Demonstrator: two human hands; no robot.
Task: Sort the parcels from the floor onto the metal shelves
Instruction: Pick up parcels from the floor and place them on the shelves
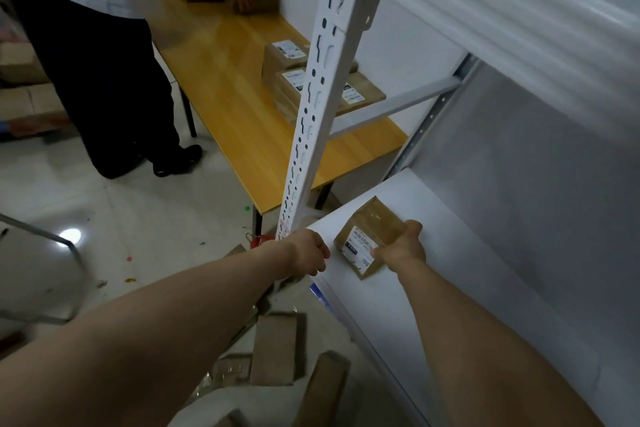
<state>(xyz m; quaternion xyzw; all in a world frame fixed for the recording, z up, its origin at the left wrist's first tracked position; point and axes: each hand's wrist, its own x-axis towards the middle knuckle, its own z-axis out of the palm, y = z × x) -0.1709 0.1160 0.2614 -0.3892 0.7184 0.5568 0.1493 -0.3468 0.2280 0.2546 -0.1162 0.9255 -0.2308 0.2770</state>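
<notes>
Parcel (372,236) held on metal shelf (450,274)

My right hand (401,248) grips the small labelled cardboard parcel resting on the white shelf. My left hand (308,251) sits curled at the shelf's front corner beside the perforated upright (311,114); I cannot tell if it grips. Floor parcels (277,347) lie below.

We get a dim indoor shot with a cool grey cast. A round white glare spot (71,236) sits on the glossy floor (145,218) near the left edge. A soft sheen runs along the yellow table (221,55). The upper shelf beam (502,21) is smeared by motion blur. The standing person (86,10) and the parcels (277,347) at the bottom edge look soft. Wide-angle distortion curves the upright post (311,107). Shadows are faint, and the darkest lies under the table.
</notes>
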